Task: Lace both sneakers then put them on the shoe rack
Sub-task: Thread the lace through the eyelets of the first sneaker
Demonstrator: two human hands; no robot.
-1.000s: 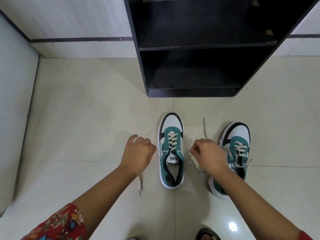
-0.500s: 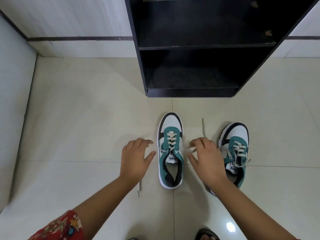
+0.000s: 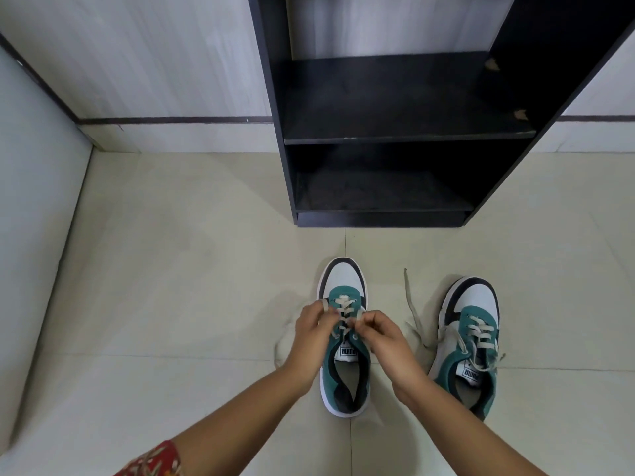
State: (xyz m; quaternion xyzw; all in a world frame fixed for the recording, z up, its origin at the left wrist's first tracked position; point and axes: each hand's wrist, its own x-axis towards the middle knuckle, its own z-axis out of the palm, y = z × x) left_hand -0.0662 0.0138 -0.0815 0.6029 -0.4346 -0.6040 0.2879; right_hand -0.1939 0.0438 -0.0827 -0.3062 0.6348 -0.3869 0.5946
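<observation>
Two teal, white and black sneakers stand on the tiled floor, toes toward the rack. Over the tongue of the left sneaker (image 3: 344,280) my left hand (image 3: 311,333) and my right hand (image 3: 385,341) meet, each pinching an end of its beige lace (image 3: 343,305). To the right stands the right sneaker (image 3: 470,324), with its lace (image 3: 410,304) loose and trailing over the floor to its left. The black shoe rack (image 3: 409,132) stands just beyond the sneakers, with nothing on its shelves.
A pale wall runs along the left side and another behind the rack. Open tiled floor (image 3: 171,269) lies to the left of the sneakers. A red patterned sleeve (image 3: 154,462) shows at the bottom edge.
Both hands had been apart at the sides of the left sneaker, fingers spread half a second ago. They have come together over its tongue and closed on the lace ends. The view has tilted up.
</observation>
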